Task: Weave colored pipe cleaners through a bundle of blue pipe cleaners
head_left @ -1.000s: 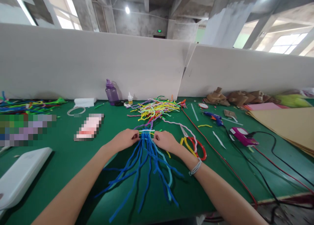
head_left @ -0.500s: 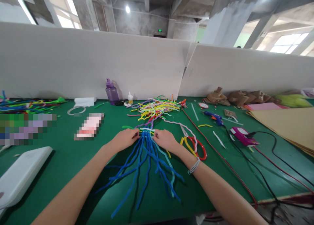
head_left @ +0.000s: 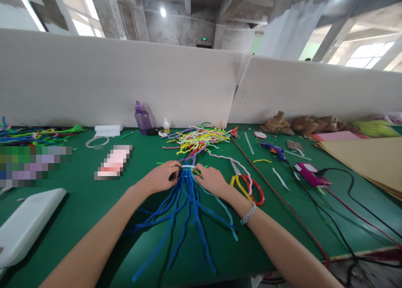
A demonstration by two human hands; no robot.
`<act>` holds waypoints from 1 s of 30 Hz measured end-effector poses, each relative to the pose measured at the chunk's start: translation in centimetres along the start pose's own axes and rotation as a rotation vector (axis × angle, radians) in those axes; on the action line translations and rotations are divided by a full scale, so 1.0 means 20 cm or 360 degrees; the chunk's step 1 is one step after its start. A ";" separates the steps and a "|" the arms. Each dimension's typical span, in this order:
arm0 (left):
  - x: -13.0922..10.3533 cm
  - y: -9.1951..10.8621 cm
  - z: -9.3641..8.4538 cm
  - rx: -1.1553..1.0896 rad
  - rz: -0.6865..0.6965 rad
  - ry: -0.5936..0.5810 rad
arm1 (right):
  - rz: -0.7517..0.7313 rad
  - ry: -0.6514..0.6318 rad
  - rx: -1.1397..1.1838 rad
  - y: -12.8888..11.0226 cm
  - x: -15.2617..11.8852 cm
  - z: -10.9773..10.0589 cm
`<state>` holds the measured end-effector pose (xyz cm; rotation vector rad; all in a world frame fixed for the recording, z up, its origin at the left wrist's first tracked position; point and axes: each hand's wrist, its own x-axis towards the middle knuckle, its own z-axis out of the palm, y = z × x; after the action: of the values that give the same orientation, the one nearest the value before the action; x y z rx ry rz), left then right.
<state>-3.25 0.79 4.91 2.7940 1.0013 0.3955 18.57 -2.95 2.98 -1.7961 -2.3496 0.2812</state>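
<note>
In the middle of the table lies a band of blue pipe cleaners [head_left: 187, 174], woven across with a white strip [head_left: 187, 167]. Their loose blue ends fan out toward me, a light blue strand [head_left: 230, 223] among them on the right. My left hand [head_left: 163, 175] pinches the left end of the band between thumb and fingers. At the right end, my right hand [head_left: 210, 179] has its thumb and fingertips closed on the same band. The fingertips hide the edges of the weave. Just beyond it sits a heap of yellow, pink and purple pipe cleaners [head_left: 201, 138].
Scissors [head_left: 243, 181] with red and yellow handles lie right of my right hand. Farther right are a blue glue gun [head_left: 272, 150], a magenta device [head_left: 310, 174] and cables. A purple bottle [head_left: 143, 119] stands behind; a white device [head_left: 29, 227] lies at left.
The loose blue ends have shifted and spread differently, with the light blue strand swinging right. My left hand's fingers have moved slightly up along the band.
</note>
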 end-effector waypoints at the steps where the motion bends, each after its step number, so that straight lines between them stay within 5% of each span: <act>1: 0.00 0.00 0.00 -0.0013 0.0008 -0.0016 | -0.0021 -0.0004 -0.0005 0.00 0.00 0.00; 30: 0.02 0.09 -0.02 0.0236 -0.0079 -0.0148 | -0.0100 -0.0092 -0.0280 -0.06 0.03 -0.05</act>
<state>-2.01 -0.31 5.70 2.8796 1.1196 0.1902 17.51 -2.58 4.34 -1.8069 -2.5371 0.1233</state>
